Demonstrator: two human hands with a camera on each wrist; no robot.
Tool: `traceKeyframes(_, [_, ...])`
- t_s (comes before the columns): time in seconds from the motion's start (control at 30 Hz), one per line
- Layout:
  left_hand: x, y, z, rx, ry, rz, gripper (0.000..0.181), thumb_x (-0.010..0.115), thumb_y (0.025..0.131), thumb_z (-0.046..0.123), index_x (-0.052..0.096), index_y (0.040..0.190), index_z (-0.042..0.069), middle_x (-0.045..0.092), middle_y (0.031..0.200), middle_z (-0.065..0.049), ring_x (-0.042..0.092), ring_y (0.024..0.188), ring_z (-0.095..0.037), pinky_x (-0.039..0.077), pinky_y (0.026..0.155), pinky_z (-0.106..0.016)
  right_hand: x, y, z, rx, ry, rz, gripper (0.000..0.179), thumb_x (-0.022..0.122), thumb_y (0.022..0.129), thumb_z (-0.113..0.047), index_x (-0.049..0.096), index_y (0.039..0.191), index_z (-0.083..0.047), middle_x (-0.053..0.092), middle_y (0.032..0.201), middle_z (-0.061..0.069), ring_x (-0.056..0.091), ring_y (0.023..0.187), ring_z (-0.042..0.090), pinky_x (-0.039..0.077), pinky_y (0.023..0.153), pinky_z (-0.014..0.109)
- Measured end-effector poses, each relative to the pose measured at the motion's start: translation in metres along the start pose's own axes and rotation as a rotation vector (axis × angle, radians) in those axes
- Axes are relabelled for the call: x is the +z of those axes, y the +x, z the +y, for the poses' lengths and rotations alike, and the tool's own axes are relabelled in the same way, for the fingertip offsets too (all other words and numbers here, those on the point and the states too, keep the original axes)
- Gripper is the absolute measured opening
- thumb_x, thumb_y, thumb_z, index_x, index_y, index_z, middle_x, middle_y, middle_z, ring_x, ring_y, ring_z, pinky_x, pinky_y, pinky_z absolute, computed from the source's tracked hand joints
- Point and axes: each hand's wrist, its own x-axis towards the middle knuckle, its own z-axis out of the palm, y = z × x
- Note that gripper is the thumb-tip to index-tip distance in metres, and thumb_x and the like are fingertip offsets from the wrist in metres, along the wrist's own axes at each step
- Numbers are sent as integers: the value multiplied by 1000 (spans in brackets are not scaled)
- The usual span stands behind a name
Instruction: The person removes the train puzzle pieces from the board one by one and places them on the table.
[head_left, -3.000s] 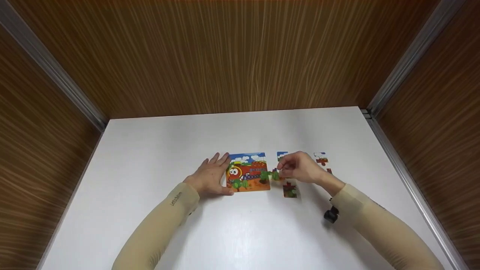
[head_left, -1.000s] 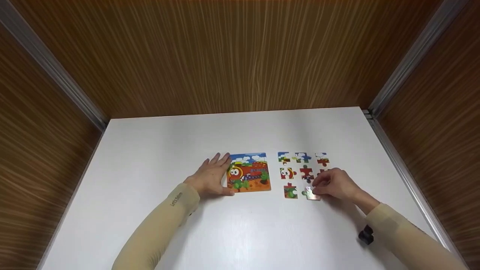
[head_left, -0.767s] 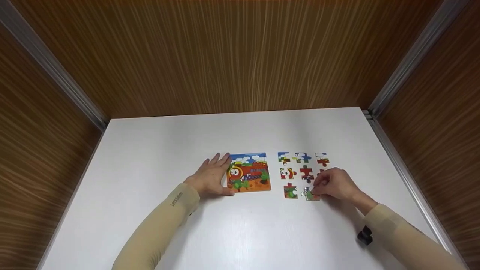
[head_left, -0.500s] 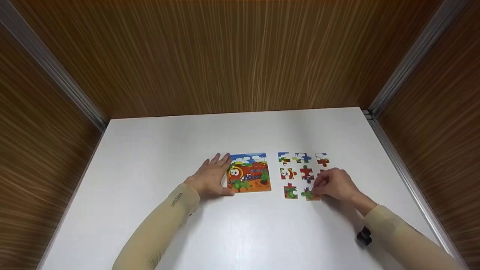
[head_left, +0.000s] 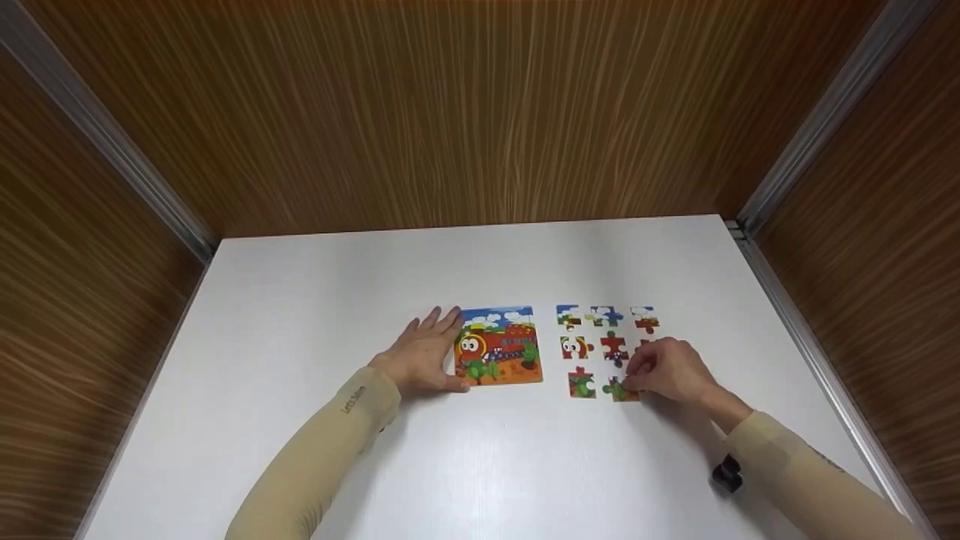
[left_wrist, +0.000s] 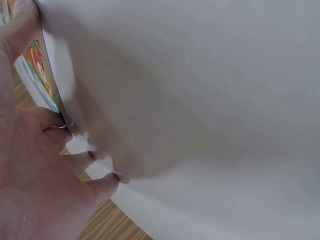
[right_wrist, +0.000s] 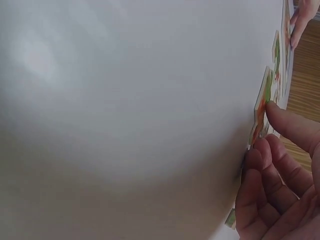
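Note:
My left hand (head_left: 421, 358) lies flat with fingers spread on the white table, its fingertips and thumb along the left edge of a square train picture board (head_left: 499, 345). In the left wrist view the thumb and index finger meet that board's rim. To the right, my right hand (head_left: 671, 369) pinches a green and orange puzzle piece (head_left: 619, 390) at the bottom middle of a loose grid. The right wrist view has the thumb on this piece (right_wrist: 262, 100) and the curled fingers at its side. The hand partly hides pieces on the right of the grid.
Spaced apart in rows are other puzzle pieces, among them a cactus piece (head_left: 581, 384), an eye piece (head_left: 574, 347), a red piece (head_left: 613, 348) and a cloud piece (head_left: 643, 316). Wood-grain panels (head_left: 480, 112) enclose the table's (head_left: 480, 465) back and sides.
My right hand has carried the green and orange piece from beside the picture board to the grid's bottom row, then stayed nearly still there. The left hand has kept its place.

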Motion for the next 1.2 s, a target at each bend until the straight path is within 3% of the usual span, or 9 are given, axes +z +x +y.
traceKeyframes(0.33, [2, 1, -1, -14, -8, -12, 130, 80, 90, 75, 9, 183, 17, 0, 193, 0, -3, 181, -30, 7, 146, -58, -4, 4, -12, -17, 14, -5, 14, 91, 93, -20, 81, 89, -11, 77, 82, 1, 63, 70, 13, 49, 60, 25])
traceKeyframes(0.57, [2, 1, -2, 12, -12, 14, 131, 82, 87, 74, 14, 182, 13, 5, 193, -4, 1, 180, -34, 10, 145, -62, -7, 11, -25, -119, -5, 50, 14, 90, 92, -22, 82, 86, -13, 80, 86, 2, 64, 76, 10, 48, 70, 27])
traceKeyframes(0.77, [1, 0, -1, 4, -19, 15, 131, 83, 88, 73, 13, 182, 15, 4, 193, -2, 0, 181, -33, 8, 145, -60, -8, 16, -41, -103, 56, 43, 12, 88, 96, -22, 84, 92, -12, 82, 89, 5, 64, 74, 13, 50, 61, 25])
traceKeyframes(1.03, [1, 0, 0, -2, -14, 14, 131, 83, 88, 73, 13, 182, 15, 4, 193, -2, 1, 181, -33, 8, 145, -60, 0, 27, -61, -120, 91, 25, 9, 88, 97, -19, 86, 99, -11, 83, 94, 6, 65, 80, 15, 51, 68, 24])
traceKeyframes(1.2, [1, 0, 1, -16, -17, 8, 131, 83, 89, 74, 11, 183, 17, 2, 193, 0, -1, 181, -32, 8, 146, -58, 10, 34, -71, -157, 93, 4, 17, 91, 95, -21, 87, 105, -8, 85, 99, 8, 70, 81, 13, 53, 69, 24])
